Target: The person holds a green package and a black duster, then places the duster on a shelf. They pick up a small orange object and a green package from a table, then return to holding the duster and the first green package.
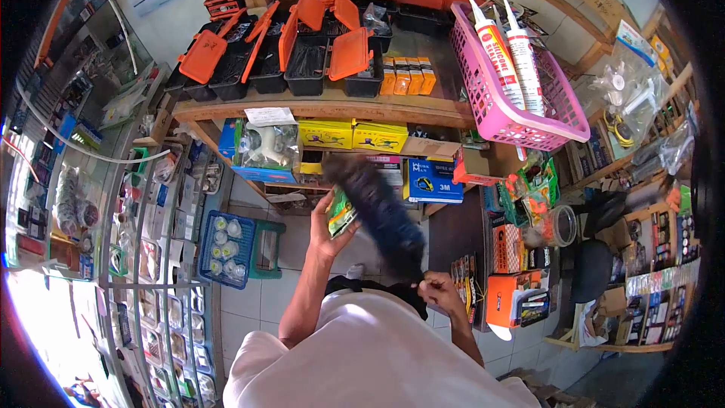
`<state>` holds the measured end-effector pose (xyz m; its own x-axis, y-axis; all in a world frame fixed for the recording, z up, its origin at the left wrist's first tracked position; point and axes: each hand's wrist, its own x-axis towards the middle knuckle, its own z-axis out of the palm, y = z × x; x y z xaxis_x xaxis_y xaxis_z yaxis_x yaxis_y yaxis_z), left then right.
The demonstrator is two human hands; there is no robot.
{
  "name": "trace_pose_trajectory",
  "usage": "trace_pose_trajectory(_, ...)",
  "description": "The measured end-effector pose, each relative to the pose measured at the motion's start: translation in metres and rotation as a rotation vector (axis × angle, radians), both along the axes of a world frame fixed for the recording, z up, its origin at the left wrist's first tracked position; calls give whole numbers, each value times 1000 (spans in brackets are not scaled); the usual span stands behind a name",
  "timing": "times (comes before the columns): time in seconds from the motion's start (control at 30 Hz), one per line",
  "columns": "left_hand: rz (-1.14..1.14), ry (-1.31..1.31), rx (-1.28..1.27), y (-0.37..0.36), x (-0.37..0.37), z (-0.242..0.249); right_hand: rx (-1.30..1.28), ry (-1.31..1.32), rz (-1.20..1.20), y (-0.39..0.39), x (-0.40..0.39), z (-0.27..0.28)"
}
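A green packet (341,213) with a pale label sits in my left hand (325,236), fingers wrapped round its side. My right hand (442,292) grips the lower end of a dark feather duster (387,219), blurred by motion. The duster slants up and to the left, its far end overlapping the front of the packet in this view. Just beyond it, under the wooden shelf, are yellow boxes (380,137) and a blue 3M box (434,180).
Black boxes with orange lids (202,57) line the wooden shelf (317,111). A pink basket (555,130) holding sealant tubes (525,68) juts over its right end. At left, a blue crate (226,249) rests beside glass display shelves. An orange box (504,301) stands low at right.
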<state>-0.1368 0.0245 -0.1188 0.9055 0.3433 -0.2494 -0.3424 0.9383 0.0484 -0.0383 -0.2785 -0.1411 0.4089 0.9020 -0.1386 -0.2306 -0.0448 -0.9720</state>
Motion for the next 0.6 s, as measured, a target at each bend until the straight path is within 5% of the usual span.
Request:
trace_pose_trajectory(0.07,195,235,518,-11,4,-11,-52,27,52,-11,3,-1)
trace_pose_trajectory(0.1,-80,-133,-11,6,-7,-14,-108,54,115,-18,6,-1)
trace_pose_trajectory(0.17,29,20,225,13,-6,-106,-30,214,196,-25,11,8)
trace_pose_trajectory(0.2,136,172,462,10,-4,-96,-29,216,195,-30,15,7)
trace_pose_trajectory(0.23,-9,273,1,9,-5,-85,-21,397,164,-37,21,7)
trace_pose_trajectory(0.27,-209,-188,79,17,-19,-109,-12,576,127,-45,28,6)
trace_pose_trajectory(0.33,-285,-271,49,14,-18,-95,16,567,126,-55,39,3)
trace_pose_trajectory(0.43,-399,-225,-111,11,-22,-104,-145,486,309,-53,50,19)
trace_pose_trajectory(0.53,-48,59,261,-6,-18,-114,-193,391,131,-49,48,17)
trace_pose_trajectory(0.57,-446,-242,15,12,-17,-114,-228,385,62,-46,47,17)
trace_pose_trajectory(0.6,-388,22,160,4,-16,-103,-230,383,64,-47,47,18)
